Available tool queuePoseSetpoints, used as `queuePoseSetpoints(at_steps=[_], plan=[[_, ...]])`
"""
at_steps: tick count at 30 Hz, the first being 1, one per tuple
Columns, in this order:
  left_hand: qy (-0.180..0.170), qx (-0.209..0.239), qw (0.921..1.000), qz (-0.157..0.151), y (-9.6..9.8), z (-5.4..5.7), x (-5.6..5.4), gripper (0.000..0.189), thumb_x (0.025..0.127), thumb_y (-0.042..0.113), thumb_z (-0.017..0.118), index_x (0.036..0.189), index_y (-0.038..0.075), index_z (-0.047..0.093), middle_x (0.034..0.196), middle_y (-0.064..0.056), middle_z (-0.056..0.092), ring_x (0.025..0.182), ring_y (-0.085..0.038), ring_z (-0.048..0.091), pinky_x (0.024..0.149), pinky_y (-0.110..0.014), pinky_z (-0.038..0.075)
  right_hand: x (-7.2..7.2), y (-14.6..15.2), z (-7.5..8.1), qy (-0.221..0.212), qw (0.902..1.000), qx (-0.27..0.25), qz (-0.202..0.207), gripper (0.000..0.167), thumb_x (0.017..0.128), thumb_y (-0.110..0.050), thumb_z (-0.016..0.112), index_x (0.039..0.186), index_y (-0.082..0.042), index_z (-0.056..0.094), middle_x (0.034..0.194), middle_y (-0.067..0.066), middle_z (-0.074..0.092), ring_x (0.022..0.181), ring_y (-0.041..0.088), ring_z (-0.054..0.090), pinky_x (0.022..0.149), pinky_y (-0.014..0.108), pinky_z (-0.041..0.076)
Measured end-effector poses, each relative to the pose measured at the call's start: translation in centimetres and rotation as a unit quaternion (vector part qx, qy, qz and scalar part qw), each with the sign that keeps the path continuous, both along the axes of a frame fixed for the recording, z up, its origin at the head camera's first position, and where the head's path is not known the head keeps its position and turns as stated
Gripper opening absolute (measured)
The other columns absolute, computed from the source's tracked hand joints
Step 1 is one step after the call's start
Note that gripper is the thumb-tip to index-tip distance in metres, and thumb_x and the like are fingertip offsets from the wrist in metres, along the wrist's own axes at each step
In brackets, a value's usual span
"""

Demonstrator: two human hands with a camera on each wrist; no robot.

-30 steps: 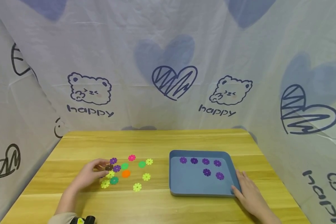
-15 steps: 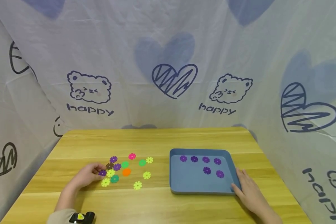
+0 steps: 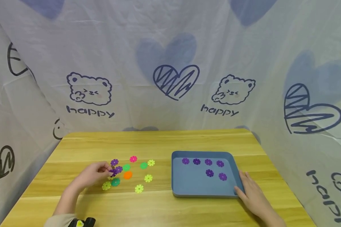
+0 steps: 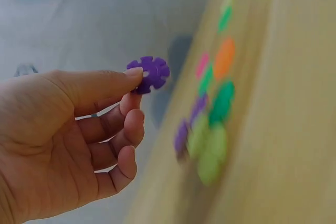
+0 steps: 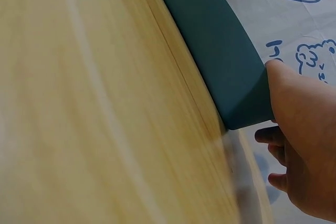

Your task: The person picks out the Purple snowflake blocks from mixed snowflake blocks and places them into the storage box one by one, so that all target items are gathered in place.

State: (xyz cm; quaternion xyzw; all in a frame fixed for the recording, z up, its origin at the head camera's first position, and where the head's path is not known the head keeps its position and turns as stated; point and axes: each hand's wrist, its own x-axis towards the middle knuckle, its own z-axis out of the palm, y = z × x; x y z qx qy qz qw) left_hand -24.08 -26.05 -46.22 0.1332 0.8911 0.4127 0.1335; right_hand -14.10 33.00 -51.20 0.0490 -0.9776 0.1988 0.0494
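Note:
My left hand [image 3: 95,175] pinches a purple notched plastic disc [image 4: 154,75] between thumb and index finger; the other fingers are curled loosely. In the head view the held disc overlaps the discs on the table behind it, partly covering a brown and a yellow one. Close by lie a teal disc [image 3: 115,182], another purple disc [image 3: 114,162] and a yellow disc [image 3: 106,186]. My right hand [image 3: 254,195] holds the blue-grey tray [image 3: 193,189] at its near right corner, thumb over the rim and fingers along the outer side. Several purple discs [image 3: 209,173] lie flat inside the tray.
Right of the left-hand cluster lie an orange disc [image 3: 128,175], a pink disc [image 3: 133,159], green discs [image 3: 143,165] and more yellow discs [image 3: 139,189]. The wooden table [image 3: 147,208] is bordered by a printed cloth [image 3: 130,63] at the back and sides.
My left hand first reached over the cluster, then took the purple disc at its left edge. Now it has lifted that disc and moved slightly right. The right hand and tray stay put.

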Motion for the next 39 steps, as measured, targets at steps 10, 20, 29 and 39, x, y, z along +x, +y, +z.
queuePoseSetpoints(at_steps=[10, 20, 29, 39], plan=[[0.095, -0.012, 0.9918, -0.085, 7.7, 4.3, -0.4, 0.008, 0.094, 0.020, 0.064, 0.097, 0.012, 0.065, 0.087, 0.000, 0.066, 0.080, -0.011, 0.056, 0.069, -0.023, 0.049, -0.2, 0.0, 0.1, -0.014, 0.9999, -0.005, -0.001, 0.070, 0.101, -0.037, 0.050, 0.151, 0.005, 0.025, 0.154, 0.028, 0.031, 0.142, 0.050, 0.024, 0.109, 0.067, 0.024], [0.138, 0.006, 0.9802, -0.141, 16.1, 4.4, -0.9, 0.006, 0.095, 0.016, 0.063, 0.098, 0.013, 0.067, 0.089, 0.003, 0.067, 0.079, -0.006, 0.056, 0.069, -0.021, 0.048, -0.1, -0.1, 0.3, -0.014, 0.9999, -0.002, -0.003, 0.070, 0.101, -0.037, 0.050, 0.150, 0.005, 0.025, 0.153, 0.029, 0.031, 0.142, 0.050, 0.024, 0.109, 0.068, 0.024], [0.120, 0.044, 0.9813, -0.144, 22.6, 1.7, -1.4, 0.004, 0.090, 0.013, 0.068, 0.092, 0.009, 0.068, 0.083, -0.001, 0.067, 0.073, -0.007, 0.056, 0.063, -0.018, 0.048, 0.0, -0.1, 0.2, -0.012, 0.9999, -0.004, -0.003, 0.070, 0.100, -0.037, 0.051, 0.151, 0.004, 0.025, 0.153, 0.028, 0.032, 0.142, 0.050, 0.024, 0.109, 0.068, 0.024], [0.083, 0.052, 0.9881, -0.119, 27.9, -1.4, -1.9, 0.004, 0.088, 0.013, 0.071, 0.088, 0.010, 0.070, 0.076, 0.004, 0.064, 0.066, -0.003, 0.052, 0.057, -0.016, 0.044, -0.1, 0.0, 0.2, -0.020, 0.9998, 0.002, -0.003, 0.071, 0.101, -0.038, 0.050, 0.151, 0.005, 0.023, 0.153, 0.029, 0.030, 0.142, 0.050, 0.024, 0.110, 0.067, 0.024]])
